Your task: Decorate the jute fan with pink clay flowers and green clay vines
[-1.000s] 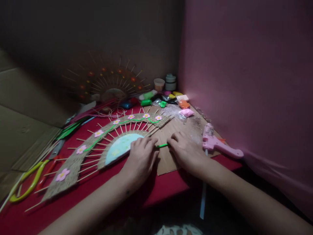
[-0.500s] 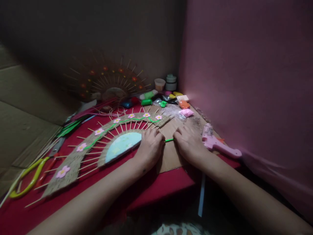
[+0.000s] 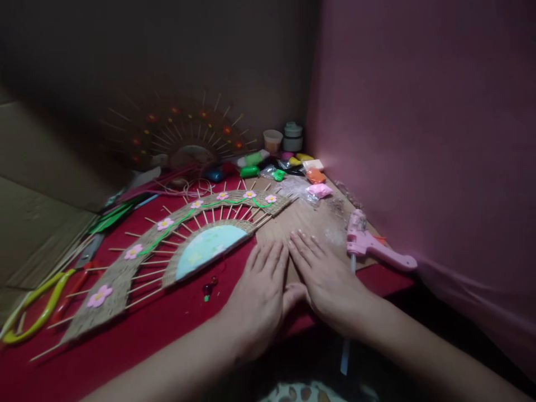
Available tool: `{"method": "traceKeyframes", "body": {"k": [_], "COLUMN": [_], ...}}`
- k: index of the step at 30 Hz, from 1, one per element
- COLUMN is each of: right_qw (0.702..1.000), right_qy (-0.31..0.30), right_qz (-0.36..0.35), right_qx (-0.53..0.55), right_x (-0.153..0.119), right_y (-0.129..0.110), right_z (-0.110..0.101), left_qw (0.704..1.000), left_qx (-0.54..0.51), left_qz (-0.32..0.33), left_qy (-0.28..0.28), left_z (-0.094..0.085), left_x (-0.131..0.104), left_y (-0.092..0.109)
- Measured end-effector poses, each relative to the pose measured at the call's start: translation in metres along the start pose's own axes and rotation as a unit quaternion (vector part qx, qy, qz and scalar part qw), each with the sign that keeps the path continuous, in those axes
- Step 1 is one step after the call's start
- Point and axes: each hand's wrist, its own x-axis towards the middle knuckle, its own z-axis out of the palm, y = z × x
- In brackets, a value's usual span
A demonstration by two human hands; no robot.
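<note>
My left hand [image 3: 262,282] and my right hand [image 3: 324,276] lie flat, side by side, on a brown cardboard sheet [image 3: 335,215], fingers stretched forward and thumbs close together. The green strand does not show; whatever is under the palms is hidden. Left of my hands lies a fan-shaped piece of twine and sticks [image 3: 109,290], with pink flowers, a green wavy line and a pale blue half-circle [image 3: 209,248]. A pink glue gun [image 3: 372,245] rests to the right of my right hand.
Scissors with yellow and red handles [image 3: 54,301] lie at the left on the red cloth [image 3: 167,340]. Coloured clay packets [image 3: 316,177], a cup [image 3: 273,140] and a lidded jar [image 3: 292,137] are at the back. A second fan [image 3: 188,151] leans there. A pink wall [image 3: 427,123] borders the right.
Both hands have opened from a closed grip on a green strand and now lie flat, closer to me. The strand is out of sight. The view has shifted slightly.
</note>
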Motion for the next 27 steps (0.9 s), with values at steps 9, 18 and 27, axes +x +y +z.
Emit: {"method": "traceKeyframes", "body": {"k": [9,18,27], "right_qw": [0.997,0.997,0.996], "right_qy": [-0.074,-0.068,-0.054], "right_qz": [0.021,0.038,0.059], "right_qx": [0.015,-0.003,0.027], "right_x": [0.027,0.019,0.029], "right_y": [0.007,0.006,0.018], "right_z": [-0.011,-0.006,-0.010], "left_qw": [0.999,0.998,0.999], "left_qx": [0.039,0.047,-0.040], "left_qz": [-0.015,-0.007,-0.029], "left_qy": [-0.035,-0.046,0.005], "left_z": [0.000,0.000,-0.009], "left_x": [0.012,0.008,0.019], "left_y": [-0.019,-0.020,-0.024]}}
